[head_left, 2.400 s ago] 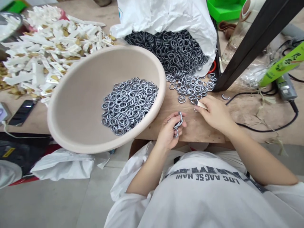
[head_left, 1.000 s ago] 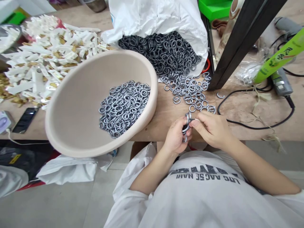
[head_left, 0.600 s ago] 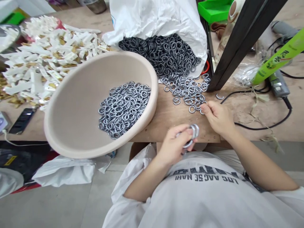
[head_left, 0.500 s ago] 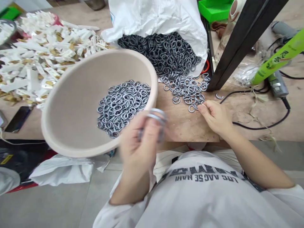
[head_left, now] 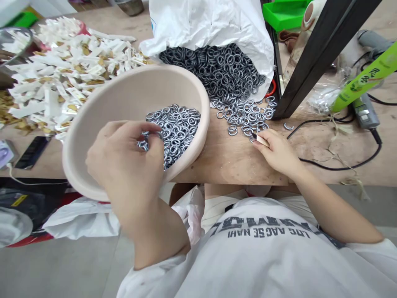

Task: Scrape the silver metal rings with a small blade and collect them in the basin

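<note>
Out of sight behind the left hand [head_left: 124,161]: the near stretch of the beige basin's rim [head_left: 186,72], part of the metal rings [head_left: 181,136] and the fingertips among them, any grip impossible to tell. Between the fingers of the right hand [head_left: 279,155], a pale strip [head_left: 261,140], too small to identify. Cut off at the top edge, a white sack [head_left: 214,25] and a green tray [head_left: 285,14]; at the right edge, a green tube [head_left: 369,78].
</note>
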The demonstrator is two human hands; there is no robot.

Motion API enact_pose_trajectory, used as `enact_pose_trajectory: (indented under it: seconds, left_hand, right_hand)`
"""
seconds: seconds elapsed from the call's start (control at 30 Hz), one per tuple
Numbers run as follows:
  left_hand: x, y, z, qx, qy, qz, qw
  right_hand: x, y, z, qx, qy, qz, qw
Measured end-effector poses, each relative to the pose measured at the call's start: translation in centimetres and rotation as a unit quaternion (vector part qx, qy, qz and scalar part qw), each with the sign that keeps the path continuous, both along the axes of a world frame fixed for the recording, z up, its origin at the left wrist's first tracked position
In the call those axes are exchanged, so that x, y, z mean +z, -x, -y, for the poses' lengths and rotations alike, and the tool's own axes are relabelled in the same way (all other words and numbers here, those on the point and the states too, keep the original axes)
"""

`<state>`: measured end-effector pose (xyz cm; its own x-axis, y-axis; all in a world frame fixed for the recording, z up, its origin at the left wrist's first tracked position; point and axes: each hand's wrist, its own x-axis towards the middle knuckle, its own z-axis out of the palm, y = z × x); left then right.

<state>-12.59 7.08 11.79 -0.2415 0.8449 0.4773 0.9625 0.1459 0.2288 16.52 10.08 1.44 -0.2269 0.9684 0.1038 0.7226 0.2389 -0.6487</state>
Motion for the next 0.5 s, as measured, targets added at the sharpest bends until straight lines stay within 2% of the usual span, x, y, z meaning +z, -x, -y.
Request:
enact_pose_trajectory:
  seconds: [0.07, 0.13, 0.17, 0.23, 0.27, 0.3, 0.37, 0.43, 0.5]
  left_hand:
    - [0.0, 0.5, -0.2, 0.001, 0.035, -0.052, 0.998]
    - [0.2, 0.4, -0.2, -0.010, 0.070, -0.074, 0.995]
    - [0.2, 0.0, 0.0, -0.027, 0.061, -0.064, 0.996]
    - [-0.1, -1.7, 0.7, -0.099, -0.025, -0.005, 0.995]
    - [-0.6, -3.0, 1.2, -0.156, -0.084, 0.042, 0.983]
    - [-1.2, -4.6, 1.6, -0.223, -0.138, 0.092, 0.961]
    - [-3.2, -7.9, 2.1, -0.342, -0.038, 0.216, 0.914]
    - [-5.6, -10.8, 2.1, -0.350, 0.059, 0.396, 0.847]
    - [-7.6, -12.8, 1.9, -0.310, 0.124, 0.595, 0.731]
  right_hand:
    - [-0.3, -0.4, 0.2, -0.005, 0.039, -0.135, 0.990]
    - [-0.3, -0.6, 0.7, -0.015, 0.092, -0.254, 0.963]
    - [-0.3, -0.6, 0.9, -0.019, 0.121, -0.303, 0.945]
    - [0.1, -0.3, 1.6, -0.020, 0.166, -0.384, 0.908]
    - [0.3, -0.1, 2.0, -0.015, 0.178, -0.419, 0.890]
    - [0.5, 0.2, 2.4, -0.008, 0.184, -0.449, 0.874]
    - [0.8, 1.0, 3.4, 0.003, 0.178, -0.496, 0.850]
    - [0.8, 1.8, 4.4, 0.002, 0.151, -0.512, 0.846]
    - [0.4, 2.5, 5.2, -0.015, 0.095, -0.484, 0.870]
